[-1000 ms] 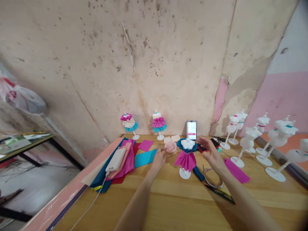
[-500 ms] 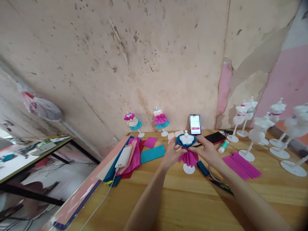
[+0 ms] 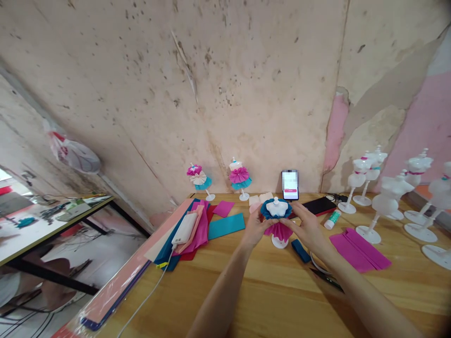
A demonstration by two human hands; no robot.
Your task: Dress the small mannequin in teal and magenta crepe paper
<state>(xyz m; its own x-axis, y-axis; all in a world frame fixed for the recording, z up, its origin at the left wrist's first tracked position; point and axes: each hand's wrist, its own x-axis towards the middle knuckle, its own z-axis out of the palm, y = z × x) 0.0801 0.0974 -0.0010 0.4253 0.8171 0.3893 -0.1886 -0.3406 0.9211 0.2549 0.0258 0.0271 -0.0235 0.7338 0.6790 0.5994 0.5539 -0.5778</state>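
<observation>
Head view: pinching magenta skirt [image 3: 279, 230] at its gathered waist with left hand [image 3: 254, 229] and right hand [image 3: 307, 227], just below teal ruffle [image 3: 268, 214], on white mannequin [image 3: 276, 208] upright before phone [image 3: 290, 184]; best pressed evenly (thin-looking folds, likely easy to crush), keeping base [image 3: 280, 242] flat.

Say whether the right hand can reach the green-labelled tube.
Probably yes: nothing visible stands between the right hand and the tube, though that hand is busy at the nearest dressed mannequin.

Our bare left arm [image 3: 225, 286] and right arm [image 3: 359, 286] reach up from the bottom; our left hand [image 3: 254, 230] and right hand [image 3: 308, 228] face each other, right of the middle, thumbs [image 3: 268, 226] pointing in
</observation>
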